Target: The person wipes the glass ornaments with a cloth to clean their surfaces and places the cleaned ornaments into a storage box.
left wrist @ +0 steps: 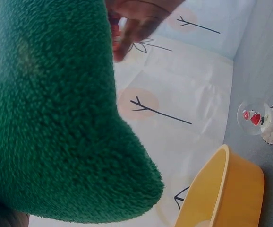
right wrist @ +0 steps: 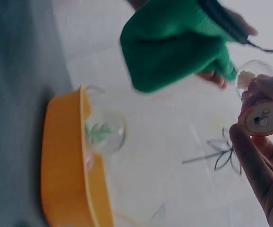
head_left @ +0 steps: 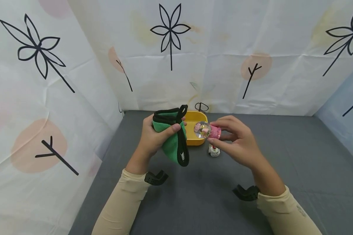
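My left hand [head_left: 157,135] grips a folded green cloth [head_left: 170,143] with black edging, the thumb pressed over its front. In the left wrist view the cloth's fuzzy green side [left wrist: 65,118] fills much of the picture. My right hand [head_left: 238,138] pinches a small snow globe [head_left: 203,129] by its pink base [head_left: 215,132], the clear ball pointing toward the cloth. From the right wrist, the round underside of that base [right wrist: 264,118] shows. Cloth and globe are close together; a narrow gap lies between them in the head view.
Behind the hands stands a yellow tray [head_left: 196,142]; the right wrist view shows another clear globe [right wrist: 106,132] inside it. A white-based snow globe [left wrist: 264,120] with red figures sits on the grey table [head_left: 282,156] beside the tray. Patterned white cloth walls [head_left: 217,81] enclose the table.
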{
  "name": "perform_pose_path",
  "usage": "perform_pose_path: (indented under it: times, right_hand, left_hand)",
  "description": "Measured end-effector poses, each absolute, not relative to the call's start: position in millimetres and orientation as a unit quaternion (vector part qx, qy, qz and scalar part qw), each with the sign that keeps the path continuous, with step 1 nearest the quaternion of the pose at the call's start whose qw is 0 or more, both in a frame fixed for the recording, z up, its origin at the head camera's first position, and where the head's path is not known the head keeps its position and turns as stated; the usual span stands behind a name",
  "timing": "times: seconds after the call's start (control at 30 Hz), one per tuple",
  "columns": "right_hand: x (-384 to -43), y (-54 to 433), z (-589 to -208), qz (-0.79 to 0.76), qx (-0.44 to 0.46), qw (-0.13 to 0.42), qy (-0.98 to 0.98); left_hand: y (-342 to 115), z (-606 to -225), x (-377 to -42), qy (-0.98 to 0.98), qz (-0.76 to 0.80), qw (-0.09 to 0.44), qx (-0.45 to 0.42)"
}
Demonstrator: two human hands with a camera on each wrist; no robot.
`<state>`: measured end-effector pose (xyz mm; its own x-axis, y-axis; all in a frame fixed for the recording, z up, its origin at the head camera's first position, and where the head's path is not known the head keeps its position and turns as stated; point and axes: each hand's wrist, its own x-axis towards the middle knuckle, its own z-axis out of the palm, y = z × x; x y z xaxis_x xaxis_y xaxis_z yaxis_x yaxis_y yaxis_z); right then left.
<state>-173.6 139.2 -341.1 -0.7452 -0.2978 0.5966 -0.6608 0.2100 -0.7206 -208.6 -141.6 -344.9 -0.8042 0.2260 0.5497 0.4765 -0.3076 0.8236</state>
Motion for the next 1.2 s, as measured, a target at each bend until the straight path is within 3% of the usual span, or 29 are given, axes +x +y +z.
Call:
perform_pose_path:
  times: [0.5, 0.73, 1.03, 1.2]
  right_hand:
    - [-176, 110, -330, 0.555, 0.343, 0.166, -0.739]
    - [-176, 103, -329, 0.554, 0.344, 0.151, -0.743]
    - [-178, 94, -331, 0.466, 0.361, 0.25, -0.768]
    - [-178, 89, -330, 0.454, 0.368, 0.272, -0.765]
  left_hand:
    - [-137, -346, -209, -0.625, -0.72, 0.112, -0.279]
    - [-137, -347, -207, -0.627, -0.723, 0.097, -0.275]
    - [-136, -350, -207, -0.66, -0.683, 0.113, -0.292]
    - [-135, -350, -208, -0.674, -0.666, 0.123, -0.296]
